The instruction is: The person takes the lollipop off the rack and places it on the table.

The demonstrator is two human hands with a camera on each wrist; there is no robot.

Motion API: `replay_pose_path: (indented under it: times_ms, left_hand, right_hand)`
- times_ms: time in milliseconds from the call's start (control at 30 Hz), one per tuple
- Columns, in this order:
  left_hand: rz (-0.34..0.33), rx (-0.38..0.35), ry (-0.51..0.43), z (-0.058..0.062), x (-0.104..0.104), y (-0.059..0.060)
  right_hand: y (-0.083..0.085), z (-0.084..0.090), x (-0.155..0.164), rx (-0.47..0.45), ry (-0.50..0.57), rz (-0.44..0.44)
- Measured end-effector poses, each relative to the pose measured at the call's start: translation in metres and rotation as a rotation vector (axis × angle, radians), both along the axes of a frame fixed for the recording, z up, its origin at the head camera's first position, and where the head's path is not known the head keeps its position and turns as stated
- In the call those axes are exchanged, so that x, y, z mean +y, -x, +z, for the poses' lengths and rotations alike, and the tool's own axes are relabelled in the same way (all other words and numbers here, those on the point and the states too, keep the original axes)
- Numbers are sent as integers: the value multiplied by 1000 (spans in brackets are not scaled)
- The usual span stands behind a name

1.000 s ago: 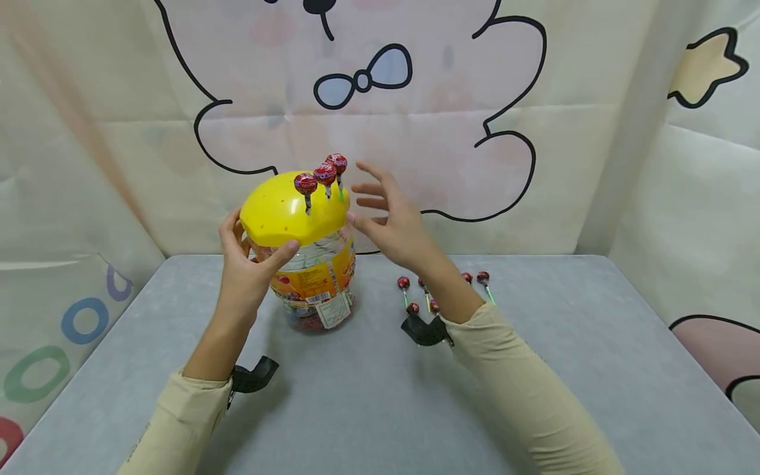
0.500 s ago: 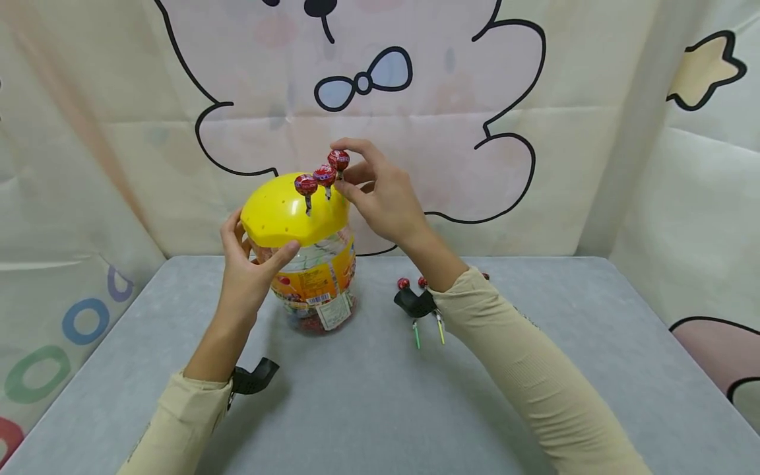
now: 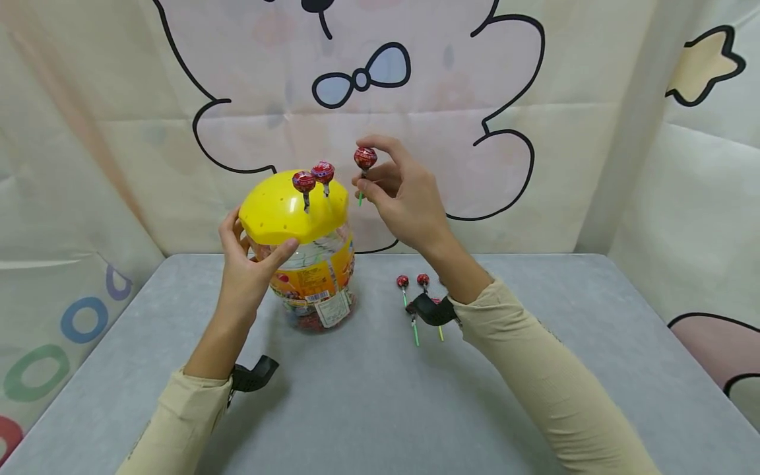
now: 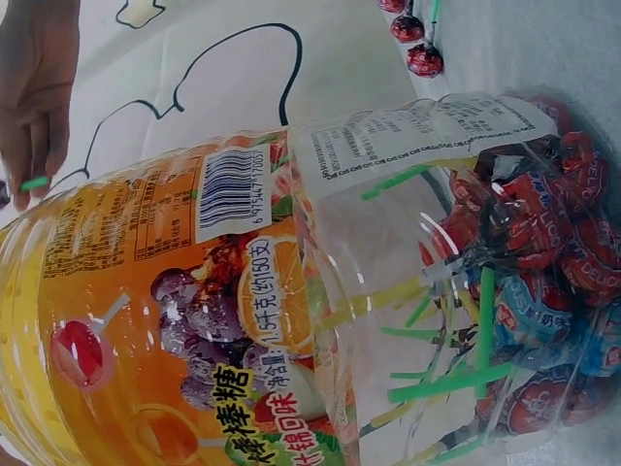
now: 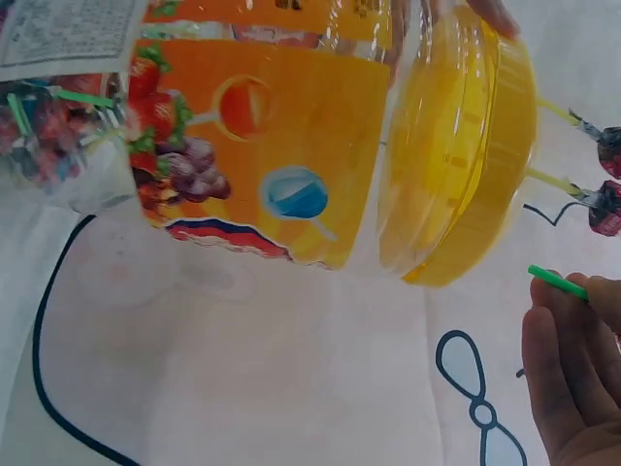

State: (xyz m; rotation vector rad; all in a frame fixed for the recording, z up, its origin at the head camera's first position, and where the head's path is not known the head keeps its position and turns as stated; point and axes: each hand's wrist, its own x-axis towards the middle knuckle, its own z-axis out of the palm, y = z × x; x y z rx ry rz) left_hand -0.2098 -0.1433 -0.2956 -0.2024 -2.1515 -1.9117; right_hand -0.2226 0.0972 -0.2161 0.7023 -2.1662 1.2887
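Observation:
A clear plastic candy jar [image 3: 311,280] with an orange label and a domed yellow lid [image 3: 276,211] stands tilted on the table. My left hand [image 3: 246,277] grips it at the lid's left edge, thumb in front. Two red-wrapped lollipops [image 3: 304,182] stick up from small holes in the lid. To the right of the lid, my right hand [image 3: 412,198] pinches a third red lollipop [image 3: 365,158]. Its green stick [image 5: 558,282] points down and is apart from the lid in the right wrist view. Wrapped lollipops [image 4: 543,233] fill the jar's bottom.
Several red lollipops [image 3: 402,282] with green or yellow sticks lie on the grey table [image 3: 356,409] right of the jar, partly hidden by the right wrist's black camera mount [image 3: 431,310]. A printed curtain [image 3: 451,119] hangs behind the table.
My right hand has closed on the rightmost lollipop, drawn it out of the lid and moved right with it. Three lollipops stood in the lid before. My left hand stays in place.

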Motion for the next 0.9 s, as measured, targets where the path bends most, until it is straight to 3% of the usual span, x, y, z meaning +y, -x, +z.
replay_pose_path:
  times_ms: [233, 400, 533, 667, 900]
  left_hand:
    - [0, -8, -2, -3, 1, -1]
    - [-9, -13, -1, -6, 1, -2]
    - [2, -21, -1, -7, 0, -3]
    - [0, -17, -8, -7, 0, -3]
    - [-9, -2, 1, -4, -1, 2]
  right_hand:
    - [-21, -28, 23, -58, 16, 7]
    - [-36, -50, 42, -166, 85, 57]
    - [-46, -59, 53, -242, 122, 121]
    - [-55, -63, 64, -290, 106, 145]
    - [-62, -73, 92, -313, 12, 107]
